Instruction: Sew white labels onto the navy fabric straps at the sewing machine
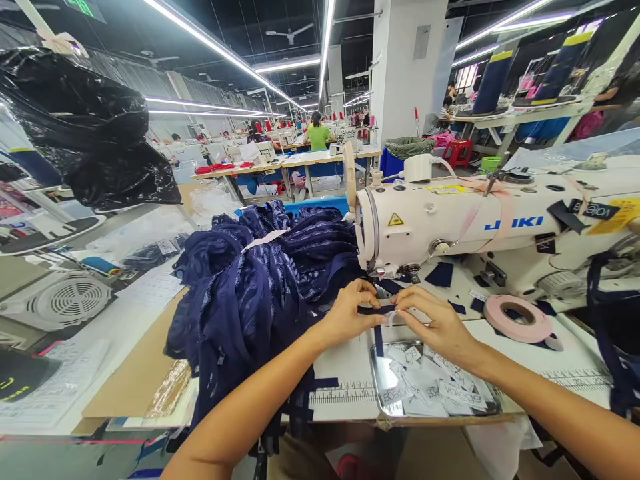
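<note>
Left fingers [367, 292] and right fingers [416, 300] both pinch nearly closed on a navy strip [376, 310]

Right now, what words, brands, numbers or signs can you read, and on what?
"J IKI": sewing machine, a pink strip covering part.
Warning triangle: machine's front end; symbol too small.
Too small, blurred or turned to read surely: ruler numbers, tray labels, black tags, yellow stickers, papers, green sign.

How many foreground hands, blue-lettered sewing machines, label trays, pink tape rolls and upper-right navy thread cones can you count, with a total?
Left hand and right hand: 2
Blue-lettered sewing machine: 1
Label tray: 1
Pink tape roll: 1
Navy thread cones, upper right: 2
Total: 7
</note>
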{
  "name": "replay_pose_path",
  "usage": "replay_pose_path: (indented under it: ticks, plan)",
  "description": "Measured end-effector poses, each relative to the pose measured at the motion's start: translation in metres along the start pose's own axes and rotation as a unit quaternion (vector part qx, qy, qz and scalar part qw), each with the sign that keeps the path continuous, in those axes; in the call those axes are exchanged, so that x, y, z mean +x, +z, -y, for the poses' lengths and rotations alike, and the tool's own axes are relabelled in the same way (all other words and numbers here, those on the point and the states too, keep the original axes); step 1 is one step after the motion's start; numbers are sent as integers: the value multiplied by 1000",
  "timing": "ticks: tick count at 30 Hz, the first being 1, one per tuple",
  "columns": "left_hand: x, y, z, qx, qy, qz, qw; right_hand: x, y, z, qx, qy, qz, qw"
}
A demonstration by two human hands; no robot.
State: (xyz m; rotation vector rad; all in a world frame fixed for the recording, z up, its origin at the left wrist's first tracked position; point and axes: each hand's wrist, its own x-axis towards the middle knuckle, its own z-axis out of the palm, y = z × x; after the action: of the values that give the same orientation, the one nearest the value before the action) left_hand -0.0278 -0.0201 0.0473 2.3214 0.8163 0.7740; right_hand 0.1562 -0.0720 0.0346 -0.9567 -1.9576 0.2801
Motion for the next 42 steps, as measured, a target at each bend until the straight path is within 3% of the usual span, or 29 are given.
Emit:
replay_pose_path:
  ticks: [3, 6, 9, 12, 15, 18, 22, 27, 31, 36, 42]
  plan:
    - [-6, 2, -13, 191, 37, -35, 980, -1, 0, 4, 10, 22, -6, 1000]
    - [-9, 4, -21, 257, 56, -25, 965, -4, -3, 6, 21, 25, -17, 999]
    - [-10, 5, -19, 173, 44, -26, 984, -10, -9, 4, 30, 18, -38, 999]
    - [-7, 6, -9, 16, -26, -80, 996, -17, -18, -1, 36, 46, -62, 996]
    - [-2, 10, 0, -149, -116, -147, 971, -22, -26, -8, 57, 129, -77, 987]
    - [3, 14, 4, -248, -178, -151, 940, -23, -28, -10, 111, 225, -77, 965]
    - [4, 19, -1, -191, -190, -159, 950, -18, -24, -1, 245, 316, -55, 915]
    - [1, 23, -6, -143, -177, -171, 959, -2, -7, 15, 348, 361, -53, 864]
    - [1, 23, -4, -210, -203, -138, 946, 14, 10, 13, 314, 379, -73, 867]
    - [0, 19, 2, -307, -273, -95, 907, 28, 23, 4, 252, 368, -89, 891]
    - [-1, 16, 1, -344, -257, -112, 896, 30, 30, -1, 210, 356, -75, 908]
